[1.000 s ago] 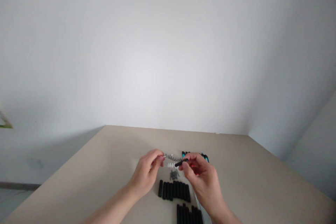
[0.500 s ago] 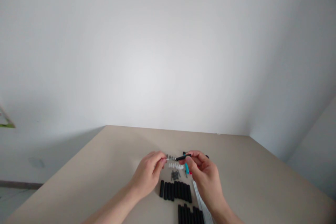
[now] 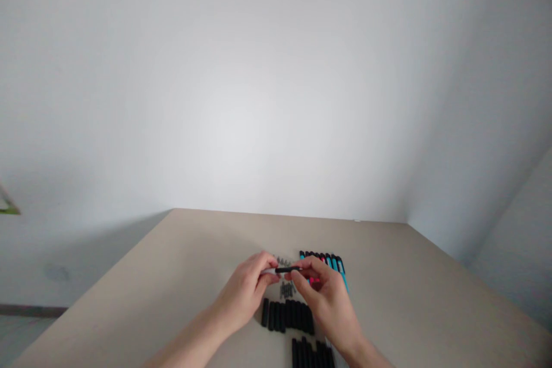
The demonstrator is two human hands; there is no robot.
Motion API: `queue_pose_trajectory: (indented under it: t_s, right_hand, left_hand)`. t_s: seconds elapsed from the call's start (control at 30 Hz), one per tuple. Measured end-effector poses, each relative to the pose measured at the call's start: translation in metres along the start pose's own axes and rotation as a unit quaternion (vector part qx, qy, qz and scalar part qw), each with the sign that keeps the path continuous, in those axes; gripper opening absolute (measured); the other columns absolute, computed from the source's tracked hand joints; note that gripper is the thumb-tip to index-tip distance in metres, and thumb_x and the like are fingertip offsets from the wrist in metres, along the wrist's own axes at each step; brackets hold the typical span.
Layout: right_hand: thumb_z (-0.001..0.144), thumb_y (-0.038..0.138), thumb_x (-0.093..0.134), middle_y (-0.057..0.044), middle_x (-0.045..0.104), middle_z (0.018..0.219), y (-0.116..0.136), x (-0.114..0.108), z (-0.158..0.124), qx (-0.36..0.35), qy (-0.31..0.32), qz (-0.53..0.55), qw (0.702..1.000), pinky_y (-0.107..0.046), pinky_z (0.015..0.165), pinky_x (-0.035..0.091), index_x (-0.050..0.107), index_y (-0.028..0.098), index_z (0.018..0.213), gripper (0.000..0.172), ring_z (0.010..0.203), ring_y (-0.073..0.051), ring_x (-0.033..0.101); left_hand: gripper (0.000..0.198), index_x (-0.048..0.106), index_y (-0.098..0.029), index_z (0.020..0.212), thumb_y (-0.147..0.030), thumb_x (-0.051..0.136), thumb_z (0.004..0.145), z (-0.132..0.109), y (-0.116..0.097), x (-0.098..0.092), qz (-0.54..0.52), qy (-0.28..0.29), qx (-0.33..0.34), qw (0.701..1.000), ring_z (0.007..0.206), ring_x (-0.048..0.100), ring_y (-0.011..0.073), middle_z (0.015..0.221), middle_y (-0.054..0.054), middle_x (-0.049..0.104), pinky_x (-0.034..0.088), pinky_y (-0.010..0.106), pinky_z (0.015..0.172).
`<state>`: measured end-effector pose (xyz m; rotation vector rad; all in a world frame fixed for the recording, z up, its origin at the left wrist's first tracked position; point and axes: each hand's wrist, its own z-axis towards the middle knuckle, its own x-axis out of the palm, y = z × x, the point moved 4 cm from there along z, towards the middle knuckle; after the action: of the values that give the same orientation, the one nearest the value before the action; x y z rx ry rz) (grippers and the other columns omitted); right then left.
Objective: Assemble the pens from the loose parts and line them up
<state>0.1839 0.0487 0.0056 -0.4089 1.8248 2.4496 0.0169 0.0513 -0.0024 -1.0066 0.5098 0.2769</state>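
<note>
My left hand (image 3: 246,293) and my right hand (image 3: 321,293) meet above a beige table (image 3: 172,276). Between their fingertips they pinch a thin black pen part (image 3: 287,269), held level, with a pale tip at the left-hand end. Pink shows inside my right hand's curled fingers. Just below the hands lies a row of black pen barrels (image 3: 287,316), and a second row of black barrels (image 3: 311,352) lies nearer me. Small grey springs (image 3: 286,289) sit under the held part.
A row of several teal, pink and black pens (image 3: 328,260) lies beyond my right hand. A plain white wall stands behind the table. The table's far edge runs across the middle of the view.
My hands have come closer together, and the black part now sits level between both sets of fingertips. The row of coloured pens behind my right hand has come into view.
</note>
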Motion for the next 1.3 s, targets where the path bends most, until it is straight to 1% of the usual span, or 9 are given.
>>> queue_pose_trajectory:
  t_s: [0.17,0.27,0.47,0.53,0.7,0.9,1.0,1.13,1.3]
  right_hand:
    - [0.088,0.041,0.054,0.001,0.057,0.063,0.010,-0.002,-0.002,-0.040,0.019,-0.102,0.994,-0.021,0.051,0.033,0.064,0.016,0.081,0.028,0.056,-0.011,0.044]
    - [0.089,0.038,0.051,0.003,0.051,0.059,0.012,-0.004,-0.001,-0.052,0.030,-0.160,0.985,-0.021,0.051,0.031,0.062,0.017,0.077,0.027,0.054,-0.011,0.042]
    - [0.095,0.041,0.038,0.002,0.047,0.052,0.010,-0.003,-0.001,-0.067,0.053,-0.238,0.968,-0.022,0.050,0.027,0.047,0.018,0.055,0.047,0.051,-0.012,0.042]
    - [0.095,0.041,0.037,0.002,0.047,0.052,0.011,-0.003,-0.001,-0.063,0.062,-0.246,0.965,-0.022,0.049,0.027,0.050,0.018,0.059,0.045,0.050,-0.012,0.042]
    - [0.093,0.033,0.044,0.002,0.054,0.063,0.018,-0.004,-0.002,-0.100,0.074,-0.259,0.958,-0.022,0.055,0.030,0.059,0.018,0.077,0.026,0.058,-0.013,0.047]
    - [0.097,0.038,0.035,0.003,0.044,0.053,0.013,-0.002,-0.001,-0.091,0.082,-0.286,0.951,-0.024,0.050,0.024,0.046,0.019,0.058,0.045,0.050,-0.011,0.039]
    - [0.098,0.039,0.033,0.003,0.046,0.052,0.012,0.000,0.000,-0.086,0.084,-0.268,0.956,-0.023,0.050,0.025,0.048,0.019,0.059,0.046,0.050,-0.011,0.041]
    - [0.097,0.040,0.036,0.003,0.050,0.056,0.011,-0.001,0.002,-0.092,0.063,-0.268,0.957,-0.023,0.051,0.027,0.049,0.019,0.064,0.041,0.052,-0.011,0.042]
    - [0.098,0.042,0.032,0.003,0.044,0.053,0.009,-0.001,0.002,-0.089,0.067,-0.285,0.952,-0.023,0.051,0.025,0.046,0.019,0.059,0.047,0.050,-0.011,0.039]
  left_hand:
    - [0.007,0.057,-0.021,0.087,-0.015,0.053,0.088,0.001,-0.003,-0.002,0.062,0.001,0.015,0.998,0.075,0.060,0.0147,0.079,0.000,0.062,0.043,0.023,0.068]
    - [0.006,0.058,-0.020,0.085,-0.017,0.055,0.089,0.001,-0.006,-0.003,0.072,0.001,0.024,0.997,0.073,0.059,0.0148,0.079,0.000,0.062,0.043,0.023,0.067]
    - [0.008,0.060,-0.021,0.085,-0.014,0.056,0.088,0.001,-0.011,-0.004,0.085,0.007,0.048,0.995,0.075,0.059,0.0156,0.078,0.001,0.062,0.044,0.024,0.069]
    - [0.009,0.061,-0.021,0.085,-0.013,0.056,0.087,0.002,-0.013,-0.004,0.090,0.007,0.052,0.995,0.077,0.058,0.0159,0.079,0.001,0.062,0.043,0.024,0.069]
    - [0.008,0.061,-0.020,0.086,-0.015,0.055,0.088,0.002,-0.015,-0.005,0.098,0.007,0.059,0.993,0.077,0.058,0.0164,0.080,0.002,0.063,0.043,0.024,0.070]
    - [0.007,0.060,-0.020,0.084,-0.014,0.057,0.087,0.000,-0.012,-0.005,0.113,0.007,0.062,0.992,0.077,0.058,0.0164,0.079,0.001,0.063,0.043,0.024,0.069]
    - [0.007,0.061,-0.020,0.085,-0.014,0.056,0.088,0.001,-0.015,-0.005,0.110,0.008,0.065,0.992,0.078,0.058,0.0170,0.079,0.002,0.063,0.044,0.026,0.071]
    - [0.016,0.063,-0.020,0.096,-0.016,0.048,0.092,0.002,-0.020,-0.005,0.100,0.023,0.091,0.991,0.086,0.058,0.0189,0.087,0.006,0.065,0.045,0.029,0.076]
    - [0.016,0.064,-0.019,0.089,-0.017,0.048,0.093,0.003,-0.021,-0.007,0.138,0.011,0.101,0.985,0.080,0.056,0.0194,0.081,0.005,0.065,0.045,0.032,0.076]
